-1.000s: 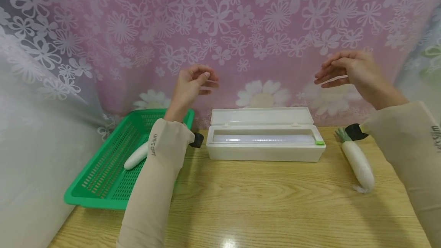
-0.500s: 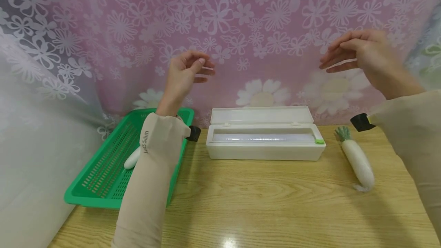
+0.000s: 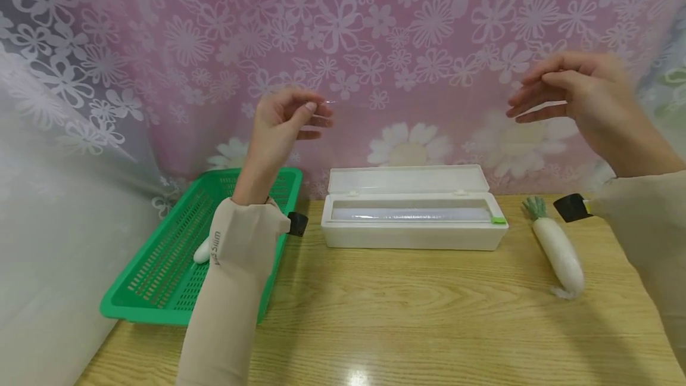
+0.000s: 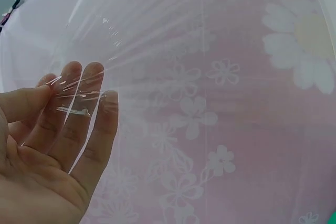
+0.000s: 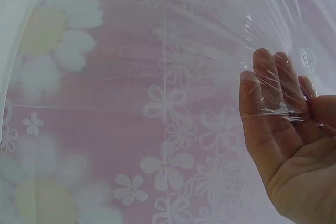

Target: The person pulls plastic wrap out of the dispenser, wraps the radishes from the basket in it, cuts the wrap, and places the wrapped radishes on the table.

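A clear sheet of plastic wrap (image 4: pixel 157 51) stretches between both raised hands, with creases fanning out from the fingers. My left hand (image 3: pixel 284 118) pinches one corner between thumb and index finger, its other fingers behind the film. On the other side, my right hand (image 3: pixel 589 91) pinches the opposite corner in the same way, as the film (image 5: pixel 210 61) in the right wrist view shows. Below and between them stands a white wrap dispenser (image 3: pixel 412 237), lid up, with a roll inside and a green tab at its right end.
A white radish (image 3: pixel 560 255) with green stems, wrapped in film, lies on the wooden table (image 3: pixel 429 326) at right. At left a green basket (image 3: pixel 147 316) holds another white radish (image 3: pixel 202 251), partly hidden by the left sleeve. A pink flowered curtain (image 3: pixel 375 34) hangs behind.
Both hands have risen and moved farther apart, the left one leftward and the right one rightward, then dropped slightly. The dispenser, basket and radishes have stayed put.
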The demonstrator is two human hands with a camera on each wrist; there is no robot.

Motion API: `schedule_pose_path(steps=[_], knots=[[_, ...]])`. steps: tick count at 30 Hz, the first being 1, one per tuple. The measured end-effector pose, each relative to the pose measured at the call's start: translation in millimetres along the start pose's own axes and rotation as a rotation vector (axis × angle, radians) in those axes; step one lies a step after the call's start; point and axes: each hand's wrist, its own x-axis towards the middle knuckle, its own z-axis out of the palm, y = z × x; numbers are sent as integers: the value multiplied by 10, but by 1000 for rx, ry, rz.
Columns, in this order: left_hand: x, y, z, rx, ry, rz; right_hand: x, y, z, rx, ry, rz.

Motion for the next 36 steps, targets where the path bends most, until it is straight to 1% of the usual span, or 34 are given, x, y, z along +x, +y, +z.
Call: schedule_pose_path(steps=[4, 8, 12, 16, 21, 24, 25, 26, 28, 30, 31, 33, 34, 35, 36], knots=[[-151, 37, -32, -25, -53, -4, -154, 13, -6, 23, -15, -11], [-299, 65, -68, -50, -107, -3, -349, 48, -3, 10, -38, -46], [-438, 66, -89, -45, -145, 11, -524, 93, -8, 37, -69, -93], [-591, 63, -113, -39, -183, 43, -686, 148, -25, 26, -99, -137], [-771, 26, -142, -97, -253, 107, -942, 248, -106, -37, -177, -187], [-891, -14, -159, -137, -305, 140, -1124, 306, -150, -114, -219, -195], [-935, -34, -164, -150, -329, 150, -1182, 327, -161, -130, -236, -199], [-983, -51, -171, -161, -356, 158, -1247, 330, -156, -175, -242, -190], [-1073, -93, -187, -164, -424, 191, -1354, 369, -156, -180, -285, -217], [-1164, -140, -202, -166, -510, 233, -1454, 401, -149, -209, -337, -257], [-1212, -169, -211, -165, -557, 244, -1499, 409, -156, -251, -368, -263], [-1307, -227, -217, -148, -650, 264, -1575, 464, -161, -254, -432, -299], [-1361, -250, -213, -133, -692, 266, -1616, 482, -159, -274, -471, -298], [-1418, -276, -208, -126, -736, 251, -1653, 501, -155, -301, -500, -298], [-1479, -302, -201, -117, -774, 230, -1688, 525, -149, -300, -533, -285]])
